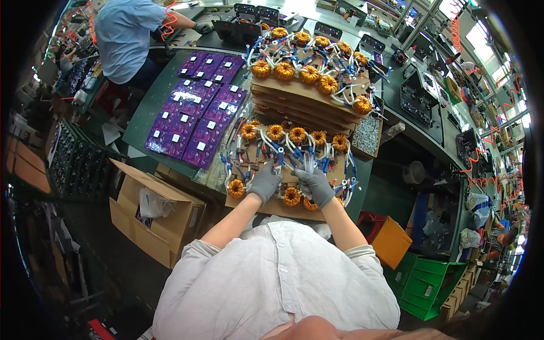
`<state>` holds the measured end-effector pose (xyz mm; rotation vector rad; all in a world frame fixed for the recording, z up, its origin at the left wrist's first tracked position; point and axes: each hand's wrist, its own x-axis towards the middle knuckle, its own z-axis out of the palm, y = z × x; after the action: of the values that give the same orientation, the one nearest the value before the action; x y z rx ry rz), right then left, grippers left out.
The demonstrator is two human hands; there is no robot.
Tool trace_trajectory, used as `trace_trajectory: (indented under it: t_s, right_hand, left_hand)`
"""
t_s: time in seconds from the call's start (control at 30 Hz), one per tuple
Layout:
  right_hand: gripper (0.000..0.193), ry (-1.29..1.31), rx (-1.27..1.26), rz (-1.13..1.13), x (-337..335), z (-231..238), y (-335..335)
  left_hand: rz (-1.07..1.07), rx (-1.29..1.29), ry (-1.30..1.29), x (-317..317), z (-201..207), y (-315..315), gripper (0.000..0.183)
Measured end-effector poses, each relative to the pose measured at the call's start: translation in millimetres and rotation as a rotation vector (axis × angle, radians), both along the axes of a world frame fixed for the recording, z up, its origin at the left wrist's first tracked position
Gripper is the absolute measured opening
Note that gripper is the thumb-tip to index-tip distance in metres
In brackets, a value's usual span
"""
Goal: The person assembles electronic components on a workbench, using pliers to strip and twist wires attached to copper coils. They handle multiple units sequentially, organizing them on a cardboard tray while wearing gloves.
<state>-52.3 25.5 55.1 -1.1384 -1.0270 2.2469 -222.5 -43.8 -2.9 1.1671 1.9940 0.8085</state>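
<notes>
Both hands wear grey gloves and rest on a flat brown cardboard sheet (272, 207) full of round orange wire coils.

The left hand (264, 182) is curled with its fingers bent down onto the sheet. I cannot tell if it is gripping anything. One orange coil (236, 188) sits just beside it on its left side. Another orange coil (292, 196) lies between the two hands, a bit nearer to the person.

The right hand (315, 184) is partly closed around a bunch of white wires (309, 163). The wires stick up out of the top of the hand, away from the person. More coils (297, 135) lie in a row beyond both hands, farther from the person, with blue and white wires tangled among them.

Past that row stands a stack of cardboard sheets (306, 105) with more orange coils on top. Off to the left of the left hand lie purple boards (195, 122) on a green table (148, 107). An open cardboard box (156, 218) sits lower down on the left. Far away, another person in a light blue shirt (124, 34) is at a bench.
</notes>
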Motion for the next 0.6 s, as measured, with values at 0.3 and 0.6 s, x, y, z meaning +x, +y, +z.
trace_trajectory:
  t_s: [0.3,0.6]
  right_hand:
    - [0.02,-0.245,0.459,-0.196,-22,-73,-14]
    - [0.018,-0.115,0.27,-0.142,3,-27,10]
  left_hand:
    - [0.049,0.06,0.078,19,0,-23,0.042]
    - [0.255,0.186,-0.568,3,6,-15,0.044]
